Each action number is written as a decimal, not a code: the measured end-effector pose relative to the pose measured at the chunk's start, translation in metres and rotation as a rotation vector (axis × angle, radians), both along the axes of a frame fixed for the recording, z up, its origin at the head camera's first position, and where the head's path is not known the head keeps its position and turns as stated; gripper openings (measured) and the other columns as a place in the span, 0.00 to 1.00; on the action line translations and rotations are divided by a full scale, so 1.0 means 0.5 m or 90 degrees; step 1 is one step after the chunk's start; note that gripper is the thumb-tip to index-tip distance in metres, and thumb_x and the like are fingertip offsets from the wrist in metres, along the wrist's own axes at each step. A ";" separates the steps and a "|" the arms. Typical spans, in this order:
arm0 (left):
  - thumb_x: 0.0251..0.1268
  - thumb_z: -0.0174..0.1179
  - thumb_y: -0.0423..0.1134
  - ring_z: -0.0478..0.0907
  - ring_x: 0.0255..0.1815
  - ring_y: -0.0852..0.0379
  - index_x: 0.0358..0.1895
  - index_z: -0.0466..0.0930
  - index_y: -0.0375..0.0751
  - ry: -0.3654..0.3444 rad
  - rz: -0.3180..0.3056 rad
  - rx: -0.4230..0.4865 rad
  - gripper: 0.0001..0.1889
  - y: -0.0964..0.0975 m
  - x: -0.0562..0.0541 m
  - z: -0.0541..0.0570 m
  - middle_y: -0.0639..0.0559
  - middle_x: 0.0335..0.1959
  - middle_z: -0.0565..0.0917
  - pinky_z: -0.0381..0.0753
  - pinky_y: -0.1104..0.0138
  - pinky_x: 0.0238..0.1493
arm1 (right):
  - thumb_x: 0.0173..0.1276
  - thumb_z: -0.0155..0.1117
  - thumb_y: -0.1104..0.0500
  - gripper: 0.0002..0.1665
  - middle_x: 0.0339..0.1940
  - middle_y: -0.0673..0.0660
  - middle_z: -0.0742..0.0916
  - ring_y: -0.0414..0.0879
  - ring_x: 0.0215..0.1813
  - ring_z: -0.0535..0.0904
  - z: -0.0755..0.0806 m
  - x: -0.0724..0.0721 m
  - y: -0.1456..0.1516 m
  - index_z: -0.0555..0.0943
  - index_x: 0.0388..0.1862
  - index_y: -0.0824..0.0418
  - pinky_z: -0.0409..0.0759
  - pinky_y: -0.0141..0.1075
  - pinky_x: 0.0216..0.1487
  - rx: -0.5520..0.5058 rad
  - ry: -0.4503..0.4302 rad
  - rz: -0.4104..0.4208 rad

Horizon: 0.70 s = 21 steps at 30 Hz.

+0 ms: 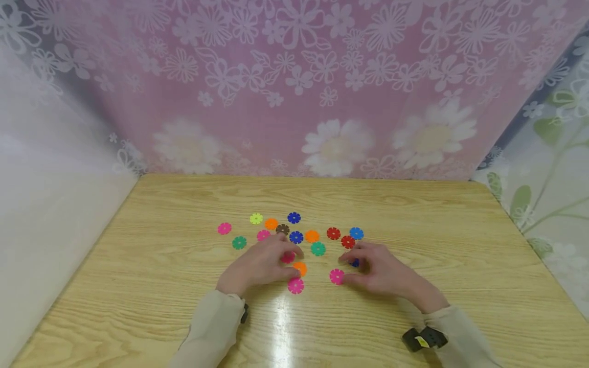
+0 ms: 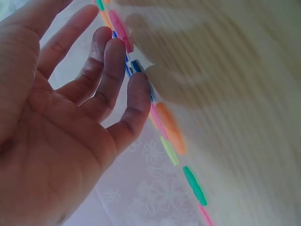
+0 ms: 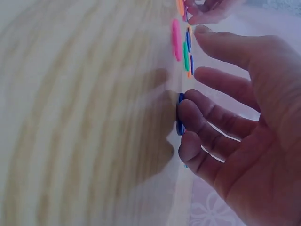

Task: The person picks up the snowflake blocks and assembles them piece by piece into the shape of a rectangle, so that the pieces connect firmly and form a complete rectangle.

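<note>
Flat, notched plastic discs in several colours lie on the wooden table. My left hand [image 1: 262,259] is low over the left cluster, fingers loosely bent. Its thumb is at an orange disc [image 1: 300,268], just above a pink disc [image 1: 296,286]; another pink disc [image 1: 287,257] is partly hidden beneath its fingers. On the right, my right hand [image 1: 382,268] hovers palm-down with its fingers relaxed. Its thumb tip is beside a pink disc [image 1: 336,276]. In the right wrist view, its fingertips rest against a dark blue disc [image 3: 180,117]. Neither hand visibly grips anything.
Farther back lie a yellow-green disc [image 1: 256,219], a brown disc [image 1: 282,229], a green disc [image 1: 318,249], a red disc [image 1: 333,233] and a light blue disc [image 1: 356,233]. A floral curtain [image 1: 257,128] stands behind the wooden table [image 1: 138,255].
</note>
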<state>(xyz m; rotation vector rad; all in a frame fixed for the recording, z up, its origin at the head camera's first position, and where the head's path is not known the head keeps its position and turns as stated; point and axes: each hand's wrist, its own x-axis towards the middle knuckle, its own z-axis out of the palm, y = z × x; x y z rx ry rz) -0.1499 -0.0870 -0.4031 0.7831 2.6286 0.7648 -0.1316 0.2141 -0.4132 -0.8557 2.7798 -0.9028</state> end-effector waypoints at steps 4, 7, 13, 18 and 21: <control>0.62 0.73 0.47 0.73 0.41 0.59 0.53 0.87 0.52 -0.002 -0.006 -0.007 0.17 0.005 -0.004 -0.003 0.57 0.44 0.79 0.77 0.67 0.44 | 0.59 0.80 0.49 0.19 0.37 0.45 0.80 0.36 0.35 0.70 -0.001 0.000 -0.007 0.89 0.47 0.52 0.72 0.28 0.35 0.027 -0.038 0.000; 0.61 0.74 0.46 0.73 0.41 0.59 0.52 0.88 0.52 -0.005 -0.003 -0.011 0.16 0.007 -0.005 -0.002 0.57 0.43 0.78 0.76 0.67 0.44 | 0.57 0.81 0.49 0.19 0.37 0.45 0.78 0.36 0.34 0.69 -0.004 0.000 -0.010 0.89 0.46 0.51 0.71 0.28 0.35 0.041 -0.044 0.000; 0.61 0.74 0.47 0.72 0.42 0.58 0.49 0.88 0.54 -0.004 -0.001 -0.023 0.13 0.010 -0.005 -0.001 0.56 0.43 0.78 0.76 0.66 0.45 | 0.57 0.81 0.51 0.17 0.37 0.46 0.77 0.35 0.33 0.68 -0.006 -0.001 -0.015 0.89 0.45 0.51 0.71 0.27 0.34 0.041 -0.034 0.003; 0.61 0.74 0.46 0.72 0.42 0.59 0.47 0.87 0.52 -0.006 0.000 -0.022 0.13 0.012 -0.005 -0.001 0.56 0.42 0.78 0.76 0.67 0.45 | 0.57 0.81 0.53 0.14 0.37 0.46 0.78 0.36 0.33 0.69 -0.006 -0.003 -0.017 0.90 0.43 0.51 0.70 0.27 0.33 0.035 -0.027 0.003; 0.61 0.74 0.45 0.72 0.42 0.58 0.46 0.86 0.51 -0.016 0.002 -0.013 0.12 0.012 -0.006 -0.002 0.55 0.41 0.77 0.76 0.66 0.46 | 0.58 0.81 0.54 0.13 0.36 0.47 0.78 0.36 0.32 0.69 -0.003 -0.003 -0.018 0.89 0.42 0.50 0.70 0.27 0.33 0.028 -0.030 0.004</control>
